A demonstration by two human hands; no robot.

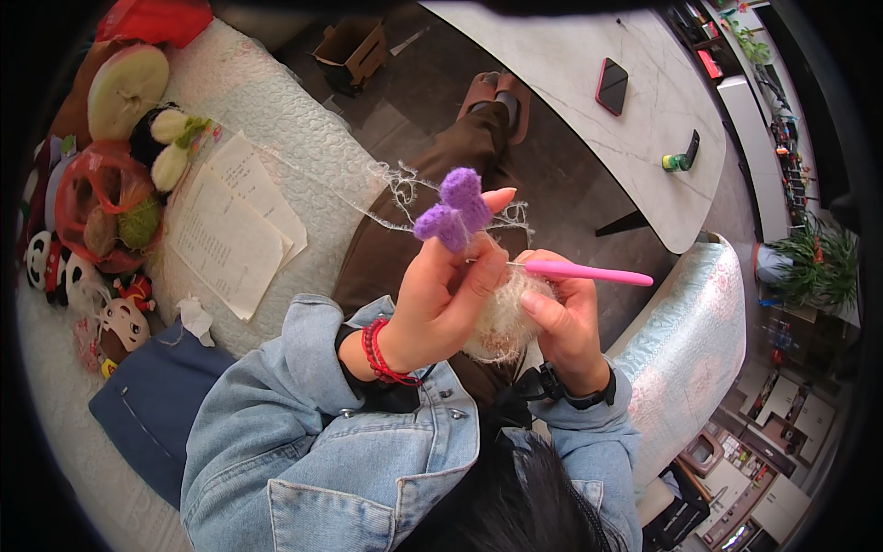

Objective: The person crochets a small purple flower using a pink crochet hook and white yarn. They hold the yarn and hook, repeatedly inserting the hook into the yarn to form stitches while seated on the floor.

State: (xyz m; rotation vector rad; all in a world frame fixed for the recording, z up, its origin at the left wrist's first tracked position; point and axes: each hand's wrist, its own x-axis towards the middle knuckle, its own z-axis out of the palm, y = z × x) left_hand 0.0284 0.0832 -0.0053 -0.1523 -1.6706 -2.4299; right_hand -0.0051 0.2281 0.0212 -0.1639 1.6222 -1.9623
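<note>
A pink-handled crochet hook (590,271) lies in my right hand (569,317), its thin metal tip reaching left to the fingers of the other hand. Fuzzy cream crochet work (502,321) hangs between both hands. My left hand (441,303), with red bracelets at the wrist, pinches this work near the hook's tip. Above its fingers sits a small purple crocheted piece (455,207) with two rounded lobes; how it joins the cream work is hidden. Wispy white yarn (397,186) trails from the left fingers over my lap towards the couch.
On the quilted couch cover (276,103) lie sheets bearing writing (224,228), a red plastic bag (107,207) with yarn balls, several dolls (124,324) and a dark blue pouch (159,407). A marble-topped table (552,41) holds a phone (612,86). An open cardboard box (350,52) stands on the floor.
</note>
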